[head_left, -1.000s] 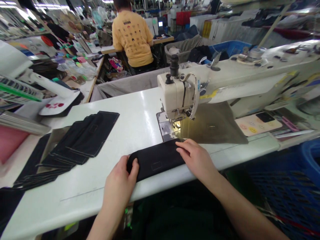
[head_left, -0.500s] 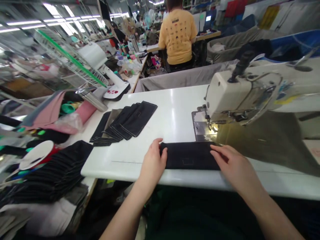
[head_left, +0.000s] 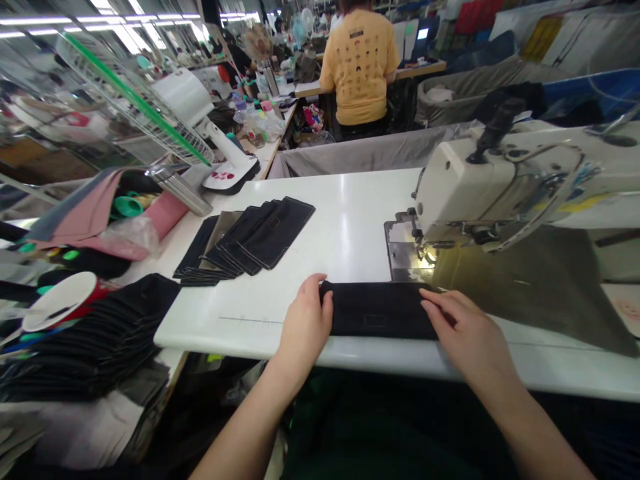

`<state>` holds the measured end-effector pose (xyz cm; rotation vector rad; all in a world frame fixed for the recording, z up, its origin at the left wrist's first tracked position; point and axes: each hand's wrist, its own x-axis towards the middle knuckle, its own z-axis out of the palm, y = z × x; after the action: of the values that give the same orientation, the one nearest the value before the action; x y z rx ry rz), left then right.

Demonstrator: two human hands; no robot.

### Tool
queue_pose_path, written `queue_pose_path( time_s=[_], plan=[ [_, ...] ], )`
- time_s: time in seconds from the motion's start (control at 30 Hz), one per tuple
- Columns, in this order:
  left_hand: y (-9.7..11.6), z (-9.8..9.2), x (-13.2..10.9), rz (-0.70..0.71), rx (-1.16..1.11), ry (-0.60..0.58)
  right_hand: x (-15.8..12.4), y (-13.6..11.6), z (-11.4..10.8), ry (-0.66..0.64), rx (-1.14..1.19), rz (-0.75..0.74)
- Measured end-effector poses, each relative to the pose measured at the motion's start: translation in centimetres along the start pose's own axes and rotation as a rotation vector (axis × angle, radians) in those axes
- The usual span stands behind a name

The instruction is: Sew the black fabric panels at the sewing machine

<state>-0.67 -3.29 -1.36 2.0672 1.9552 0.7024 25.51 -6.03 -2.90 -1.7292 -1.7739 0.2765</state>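
A dark fabric piece (head_left: pixel 377 310) lies flat along the front edge of the white sewing table, with a small stitched rectangle on it. My left hand (head_left: pixel 307 313) pinches its left end between thumb and fingers. At the right end, my right hand (head_left: pixel 463 330) grips the upper corner with thumb and fingertips. Just behind the fabric stands the sewing machine (head_left: pixel 460 187), its lit needle area above a metal plate (head_left: pixel 403 250). Several stitched dark fabric pieces (head_left: pixel 273 233) lie fanned out on the table to the left.
An olive cloth (head_left: pixel 540 287) spreads under the machine arm. To the left are a metal flask (head_left: pixel 180 189), a white fan (head_left: pixel 230 163), a pink fabric bin (head_left: pixel 75 213) and a stack of dark pieces (head_left: pixel 100 340). A person in a yellow shirt (head_left: pixel 359 67) sits ahead.
The view has shifted slightly. Both hands keep hold of the dark fabric piece in nearly the same place.
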Motion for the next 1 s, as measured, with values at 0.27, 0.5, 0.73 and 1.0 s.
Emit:
queue_pose_path(
  time_s=[0.27,0.5,0.73,1.0],
  plan=[
    [0.5,0.0,0.0,-0.024,0.097,-0.043,0.1,0.0,0.2,-0.006,-0.038,-0.014],
    [0.1,-0.7,0.2,0.344,0.287,0.035,1.0,-0.5,-0.1,0.017,-0.170,-0.235],
    [-0.4,-1.1,0.4,0.579,0.315,-0.162,1.3,1.7,-0.2,-0.069,-0.022,-0.476],
    [1.6,-0.5,6.7,0.578,0.351,-0.152,0.0,-0.6,0.4,0.021,-0.163,-0.398]
  ],
)
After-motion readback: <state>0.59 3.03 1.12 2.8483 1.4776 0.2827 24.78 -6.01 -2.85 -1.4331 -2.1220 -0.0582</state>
